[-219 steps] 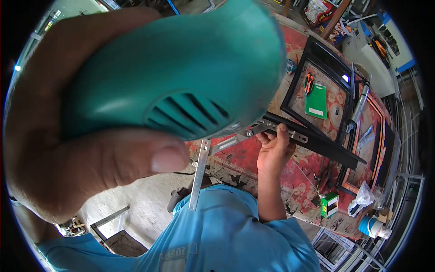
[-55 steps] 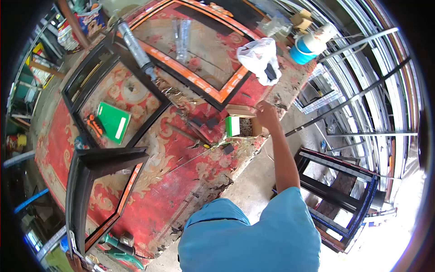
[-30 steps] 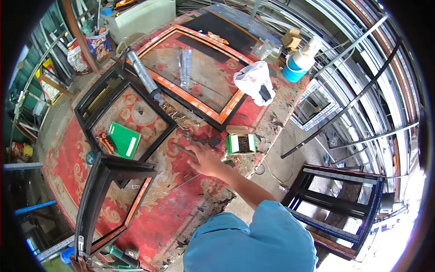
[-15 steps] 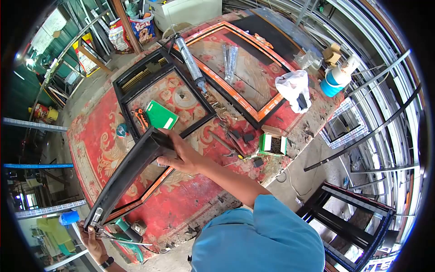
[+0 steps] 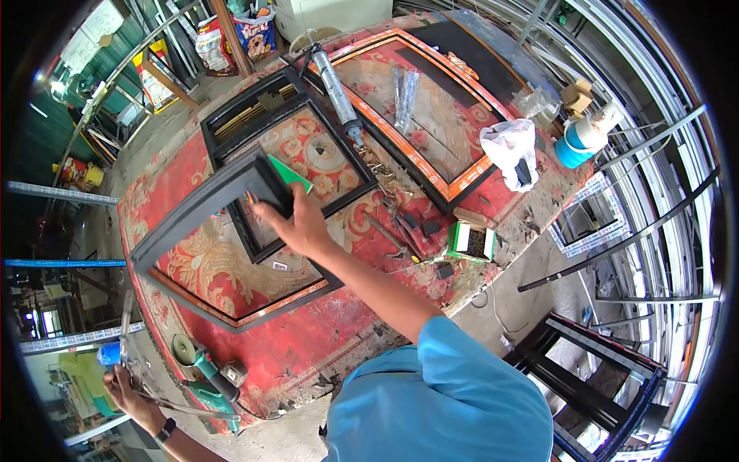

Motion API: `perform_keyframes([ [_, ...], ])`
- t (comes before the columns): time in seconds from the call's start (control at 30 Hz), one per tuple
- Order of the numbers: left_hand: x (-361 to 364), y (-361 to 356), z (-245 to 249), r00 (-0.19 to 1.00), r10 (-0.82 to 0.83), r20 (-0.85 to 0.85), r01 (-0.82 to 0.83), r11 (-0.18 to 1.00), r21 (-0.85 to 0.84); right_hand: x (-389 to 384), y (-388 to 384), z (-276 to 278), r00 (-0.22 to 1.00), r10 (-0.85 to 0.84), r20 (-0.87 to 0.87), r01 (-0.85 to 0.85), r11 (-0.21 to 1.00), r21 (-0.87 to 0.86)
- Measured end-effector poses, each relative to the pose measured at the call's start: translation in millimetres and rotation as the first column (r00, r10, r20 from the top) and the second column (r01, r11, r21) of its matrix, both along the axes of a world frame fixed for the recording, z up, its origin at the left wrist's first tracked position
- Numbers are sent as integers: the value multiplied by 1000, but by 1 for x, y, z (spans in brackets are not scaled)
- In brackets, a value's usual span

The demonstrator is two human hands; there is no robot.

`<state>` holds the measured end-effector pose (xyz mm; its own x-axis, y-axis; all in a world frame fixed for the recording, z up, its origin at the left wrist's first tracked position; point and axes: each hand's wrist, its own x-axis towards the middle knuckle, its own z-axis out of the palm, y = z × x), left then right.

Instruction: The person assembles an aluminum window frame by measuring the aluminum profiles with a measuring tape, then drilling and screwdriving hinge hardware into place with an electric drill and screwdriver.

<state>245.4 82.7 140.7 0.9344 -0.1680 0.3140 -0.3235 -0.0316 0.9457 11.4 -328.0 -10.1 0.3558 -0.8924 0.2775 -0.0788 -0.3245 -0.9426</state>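
Note:
My right hand (image 5: 300, 223) grips the near corner of a black window frame (image 5: 200, 181), which is tilted over the table with an orange-lined inner edge low down. Off the table's left edge, my left hand (image 5: 129, 396) is closed around a thin metal hinge arm (image 5: 181, 408), apart from the frame. Partly behind the raised frame lie a green booklet (image 5: 289, 173) and a second black frame (image 5: 350, 162).
An orange-edged frame (image 5: 454, 189), a sealant gun (image 5: 335, 92), a plastic bag (image 5: 512, 154) and a green box of screws (image 5: 471, 240) rest on the red table (image 5: 308, 339). An angle grinder (image 5: 204, 362) lies near its left edge. More frames (image 5: 593, 385) stand at lower right.
The frame has swung up and turned, showing its opening. My left hand has let go of its far corner and moved left and down with the metal arm. The view has shifted slightly.

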Motion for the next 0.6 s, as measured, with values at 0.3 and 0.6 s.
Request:
perform_keyframes([
  [0.3,-63,-23,-63,922,-247,-299,286,954,92,34,-69,-127,959,-61,-276,101,986,133],
  [0.6,-108,-50,-179,692,-278,-666,408,912,43,56,-85,-183,882,62,-467,54,971,232],
])
